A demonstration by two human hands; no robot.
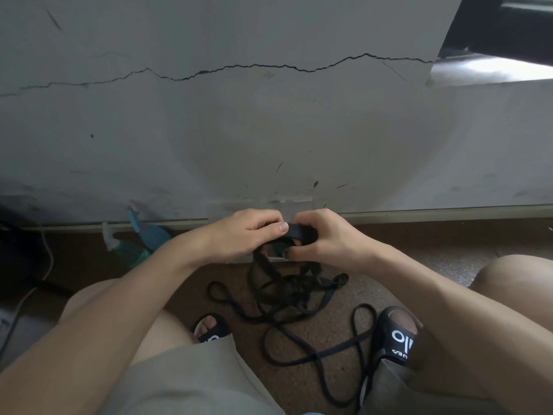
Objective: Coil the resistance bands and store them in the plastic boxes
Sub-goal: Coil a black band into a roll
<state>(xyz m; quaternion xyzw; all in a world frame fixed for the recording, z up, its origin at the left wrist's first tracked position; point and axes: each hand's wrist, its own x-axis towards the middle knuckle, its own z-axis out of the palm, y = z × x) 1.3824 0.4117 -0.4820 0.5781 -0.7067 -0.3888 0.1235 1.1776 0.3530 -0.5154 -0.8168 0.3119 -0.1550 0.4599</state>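
Observation:
A tangle of black resistance bands (pixel 287 298) lies on the brown floor between my feet, with long loops trailing toward my right foot. One black band (pixel 299 230) rises from the pile into both hands. My left hand (pixel 245 235) pinches it with thumb on top. My right hand (pixel 323 238) curls its fingers round the small wound part of the band. No plastic box is in view.
A cracked grey wall (pixel 269 130) stands close in front. Two spray bottles (pixel 140 241) lie by the skirting at left, beside a white cable (pixel 49 259). My feet in black slides (pixel 395 336) flank the pile.

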